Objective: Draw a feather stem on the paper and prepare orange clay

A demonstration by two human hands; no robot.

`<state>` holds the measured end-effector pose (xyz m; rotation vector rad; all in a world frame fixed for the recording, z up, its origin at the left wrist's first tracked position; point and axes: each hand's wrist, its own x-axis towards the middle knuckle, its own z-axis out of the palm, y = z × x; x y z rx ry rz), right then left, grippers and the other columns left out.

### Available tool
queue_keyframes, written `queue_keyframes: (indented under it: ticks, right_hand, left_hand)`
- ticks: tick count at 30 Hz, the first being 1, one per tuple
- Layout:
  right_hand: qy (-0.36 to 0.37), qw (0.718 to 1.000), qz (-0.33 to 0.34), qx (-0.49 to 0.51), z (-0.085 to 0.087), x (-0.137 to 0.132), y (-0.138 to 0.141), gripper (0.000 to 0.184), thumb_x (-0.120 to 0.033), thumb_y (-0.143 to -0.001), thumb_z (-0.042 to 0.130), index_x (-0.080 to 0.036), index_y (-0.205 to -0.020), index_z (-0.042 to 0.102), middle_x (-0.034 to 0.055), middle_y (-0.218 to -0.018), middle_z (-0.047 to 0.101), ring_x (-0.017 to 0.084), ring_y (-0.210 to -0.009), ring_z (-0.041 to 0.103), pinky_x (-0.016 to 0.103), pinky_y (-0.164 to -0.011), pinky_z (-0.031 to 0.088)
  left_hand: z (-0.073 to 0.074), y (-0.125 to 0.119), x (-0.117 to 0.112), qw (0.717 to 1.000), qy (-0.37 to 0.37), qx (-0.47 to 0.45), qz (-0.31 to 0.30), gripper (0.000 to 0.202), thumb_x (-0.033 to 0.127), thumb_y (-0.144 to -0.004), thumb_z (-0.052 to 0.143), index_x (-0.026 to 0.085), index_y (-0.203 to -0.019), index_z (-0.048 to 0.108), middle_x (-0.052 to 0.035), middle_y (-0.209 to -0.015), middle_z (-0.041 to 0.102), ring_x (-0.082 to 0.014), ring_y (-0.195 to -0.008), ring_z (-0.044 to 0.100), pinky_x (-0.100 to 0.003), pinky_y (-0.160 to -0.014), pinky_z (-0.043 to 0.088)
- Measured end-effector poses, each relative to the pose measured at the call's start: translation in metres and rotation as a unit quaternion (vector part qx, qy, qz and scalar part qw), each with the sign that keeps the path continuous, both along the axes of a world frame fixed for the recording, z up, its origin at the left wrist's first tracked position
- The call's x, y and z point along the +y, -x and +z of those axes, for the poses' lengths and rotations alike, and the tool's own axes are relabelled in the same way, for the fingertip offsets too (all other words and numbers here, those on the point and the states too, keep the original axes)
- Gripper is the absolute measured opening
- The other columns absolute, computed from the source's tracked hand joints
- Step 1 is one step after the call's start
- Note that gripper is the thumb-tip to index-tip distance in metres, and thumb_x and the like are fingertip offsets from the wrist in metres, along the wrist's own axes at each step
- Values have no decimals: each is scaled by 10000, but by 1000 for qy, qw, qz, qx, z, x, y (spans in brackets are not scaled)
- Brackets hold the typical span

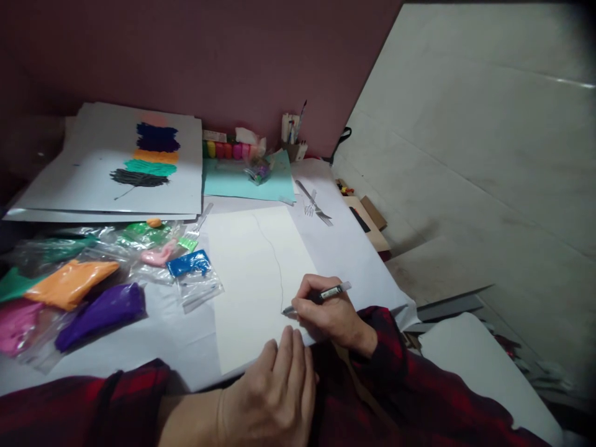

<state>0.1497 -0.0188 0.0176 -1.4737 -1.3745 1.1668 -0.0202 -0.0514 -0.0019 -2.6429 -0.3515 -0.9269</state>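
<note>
A black pen (331, 292) is in the grip of my right hand (338, 316), its tip touching a sheet of white paper (242, 279). From near the sheet's top edge, a thin wavy line (278, 264) runs down to the pen tip. My left hand (277, 388) lies with fingers stretched out at the sheet's lower edge, holding nothing. To the left of the sheet is a blue clay packet (190, 264) in clear plastic.
Bagged clay in orange (74, 282) and purple (105, 315) covers the table's left side. Behind it lie large sheets (69, 167) with coloured clay bands. A metal fork (319, 208), a turquoise sheet (228, 183) and a pen holder (291, 149) are farther back.
</note>
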Motion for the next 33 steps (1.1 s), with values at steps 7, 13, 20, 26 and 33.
queue_keyframes:
  ticks: [7, 13, 20, 26, 33]
  right_hand:
    - [-24, 999, 12, -18, -1, 0, 2, 134, -150, -690, 629, -172, -580, 556, -40, -495, 534, 82, -468, 427, 218, -449, 334]
    - [-5, 999, 42, -10, 2, -5, 7, 116, -118, -683, 611, -163, -582, 574, -42, -496, 535, 76, -470, 426, 201, -444, 341]
    - [11, 998, 58, 12, 6, -5, 6, 98, -131, -681, 609, -164, -595, 579, -38, -507, 545, 80, -474, 442, 201, -447, 351]
    - [11, 999, 24, 43, 10, 0, 6, 108, -159, -681, 607, -175, -590, 551, -29, -504, 566, 92, -463, 467, 219, -457, 378]
    - [19, 999, 47, -1, 4, -8, 10, 113, -131, -670, 624, -171, -582, 565, -47, -499, 520, 77, -482, 412, 202, -448, 340]
  left_hand:
    - [-5, 2, -2, 999, -32, 42, 1, 319, 215, -849, 547, -23, -1002, 694, -248, -990, 722, -378, -925, 711, -413, -642, 604]
    - [-7, 2, -5, 998, -33, 49, 13, 319, 188, -856, 519, -18, -1032, 687, -231, -1003, 727, -354, -928, 712, -421, -697, 593]
    - [-7, 3, -8, 999, -6, 43, 19, 304, 148, -865, 487, 8, -1046, 687, -202, -1018, 733, -338, -937, 708, -417, -725, 582]
    - [-10, 2, -10, 999, 3, 31, 37, 314, 155, -873, 476, 12, -1055, 689, -210, -1046, 724, -359, -1011, 681, -431, -765, 559]
    - [-5, 4, -7, 999, -7, 49, 7, 320, 92, -841, 478, -8, -1058, 692, -218, -987, 731, -336, -872, 699, -425, -672, 555]
